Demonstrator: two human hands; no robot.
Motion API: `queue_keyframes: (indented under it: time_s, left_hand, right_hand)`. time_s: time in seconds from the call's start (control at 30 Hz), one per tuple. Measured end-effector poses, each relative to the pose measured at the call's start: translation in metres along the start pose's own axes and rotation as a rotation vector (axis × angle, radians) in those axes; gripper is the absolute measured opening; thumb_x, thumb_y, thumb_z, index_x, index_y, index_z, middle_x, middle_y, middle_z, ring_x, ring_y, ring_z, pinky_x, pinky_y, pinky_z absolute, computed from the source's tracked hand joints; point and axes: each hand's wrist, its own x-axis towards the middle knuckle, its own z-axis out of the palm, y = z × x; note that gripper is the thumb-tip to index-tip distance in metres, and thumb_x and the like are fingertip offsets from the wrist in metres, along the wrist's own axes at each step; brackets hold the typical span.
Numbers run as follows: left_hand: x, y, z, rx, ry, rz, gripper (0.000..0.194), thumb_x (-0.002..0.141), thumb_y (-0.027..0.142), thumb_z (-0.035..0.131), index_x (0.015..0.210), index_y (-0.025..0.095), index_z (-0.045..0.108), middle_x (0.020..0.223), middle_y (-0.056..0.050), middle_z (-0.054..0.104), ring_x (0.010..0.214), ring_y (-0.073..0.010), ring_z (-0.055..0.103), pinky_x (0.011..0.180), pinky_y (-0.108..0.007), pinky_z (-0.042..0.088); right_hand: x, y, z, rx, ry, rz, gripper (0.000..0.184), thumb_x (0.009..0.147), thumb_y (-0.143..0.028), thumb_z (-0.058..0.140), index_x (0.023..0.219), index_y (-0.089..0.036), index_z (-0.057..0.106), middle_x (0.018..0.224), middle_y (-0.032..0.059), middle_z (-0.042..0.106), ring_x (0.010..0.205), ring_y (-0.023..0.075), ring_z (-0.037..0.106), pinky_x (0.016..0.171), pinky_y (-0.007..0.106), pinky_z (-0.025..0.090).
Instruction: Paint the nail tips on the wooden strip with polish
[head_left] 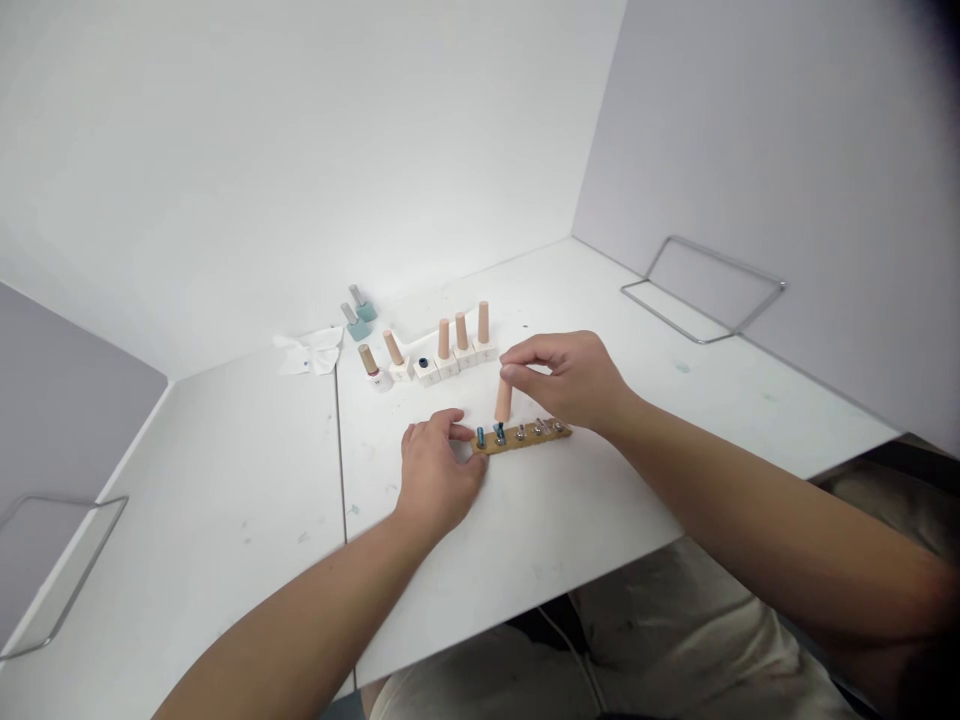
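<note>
The right hand [566,380] is in a narrow pinch, holding a peach-coloured wooden peg [503,400] by its top end between thumb and fingertips. The peg hangs nearly upright below the hand, its lower end just above a blue-topped bolt [499,433]. That bolt stands on a narrow wooden strip [536,434], which lies beneath and to the left of the right hand, with a row of other bolts along it. The left hand [439,470] is loosely open, its fingers curving towards the strip's left end, beside a second blue bolt [480,436].

Beyond both hands stands a line of white cubes [450,367]: four carry upright wooden pegs, and one shows a dark hole. Further left of the right hand are two teal bottles [360,315], a wood-capped white bottle [375,372] and a crumpled white tissue [307,352], all on the white surface [600,520]. Wire frames [701,290] sit at its far right.
</note>
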Motion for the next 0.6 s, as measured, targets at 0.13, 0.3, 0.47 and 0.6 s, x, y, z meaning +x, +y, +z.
queue_keyframes:
  time_s: [0.13, 0.3, 0.47, 0.6]
  left_hand:
    - [0.0006, -0.0002, 0.0005, 0.002, 0.002, 0.000, 0.045, 0.072, 0.022, 0.063, 0.115, 0.022, 0.051, 0.102, -0.004, 0.069, 0.108, -0.0253, 0.056, 0.101, -0.047, 0.037]
    - [0.0010, 0.0022, -0.0010, 0.004, -0.003, -0.005, 0.045, 0.072, 0.021, 0.063, 0.115, 0.021, 0.051, 0.103, -0.004, 0.069, 0.108, -0.0252, 0.055, 0.101, -0.047, 0.036]
    - [0.0014, 0.0019, -0.0007, -0.001, -0.010, -0.018, 0.046, 0.072, 0.021, 0.063, 0.116, 0.021, 0.051, 0.103, -0.004, 0.068, 0.109, -0.0254, 0.054, 0.101, -0.047, 0.037]
    - [0.0012, 0.0016, -0.0001, 0.003, -0.006, -0.010, 0.045, 0.072, 0.021, 0.063, 0.116, 0.022, 0.051, 0.102, -0.004, 0.069, 0.110, -0.0256, 0.055, 0.102, -0.047, 0.036]
  right_hand:
    - [0.0000, 0.0023, 0.0038, -0.055, 0.132, 0.038, 0.015, 0.078, -0.025, 0.060, 0.068, -0.021, 0.070, 0.076, 0.0014, 0.072, 0.071, 0.0156, 0.064, 0.055, 0.027, 0.048]
    - [-0.0012, -0.0008, 0.0028, -0.013, 0.073, 0.019, 0.014, 0.077, -0.024, 0.060, 0.067, -0.021, 0.069, 0.073, 0.0010, 0.072, 0.069, 0.0153, 0.064, 0.057, 0.028, 0.049]
    - [-0.0022, -0.0054, -0.0022, 0.091, -0.047, -0.064, 0.010, 0.074, -0.022, 0.062, 0.066, -0.019, 0.068, 0.066, 0.0003, 0.070, 0.060, 0.0129, 0.062, 0.056, 0.027, 0.049]
    - [-0.0018, -0.0065, -0.0029, 0.103, -0.085, -0.048, 0.010, 0.074, -0.022, 0.062, 0.066, -0.019, 0.068, 0.065, 0.0001, 0.069, 0.058, 0.0123, 0.061, 0.054, 0.026, 0.047]
